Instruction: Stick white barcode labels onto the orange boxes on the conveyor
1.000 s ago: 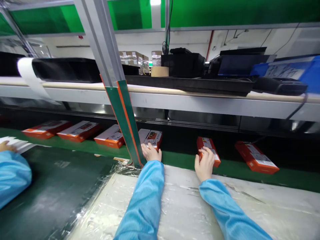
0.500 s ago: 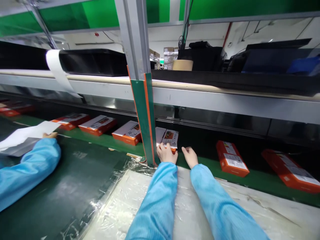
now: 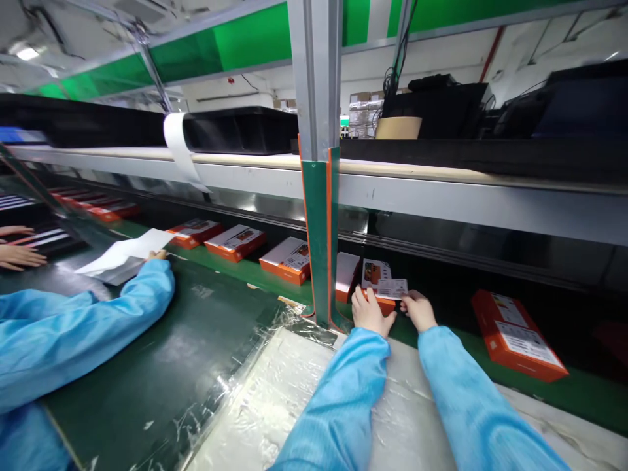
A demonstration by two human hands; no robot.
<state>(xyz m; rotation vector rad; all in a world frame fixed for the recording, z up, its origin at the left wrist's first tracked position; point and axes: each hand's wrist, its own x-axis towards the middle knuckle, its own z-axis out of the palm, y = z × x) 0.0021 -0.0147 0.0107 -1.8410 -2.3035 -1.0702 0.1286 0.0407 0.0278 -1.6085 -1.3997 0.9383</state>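
Far left, a pair of hands (image 3: 17, 248) lies at the edge of striped sheets. Next along, a co-worker's blue sleeve (image 3: 83, 333) reaches to a hand (image 3: 157, 255) on a white sheet (image 3: 125, 254).

Green conveyor belt (image 3: 235, 282) carries orange-and-white boxes (image 3: 235, 243) in a row, long axes angled across the belt. A green-and-orange post (image 3: 320, 242) stands upright just left of the work.

Right of the post, the orange box (image 3: 377, 288) sits on the belt, long axis pointing away from the person, with a white printed card (image 3: 392, 288) lying crosswise over it, tilted slightly. The left hand (image 3: 367, 313) is curled against the box's near edge; the grip looks closed, though whether on box or card is hard to tell. The right hand (image 3: 418, 310) pinches the card's right end.

Further right, another box (image 3: 515, 337) lies apart, long axis diagonal.
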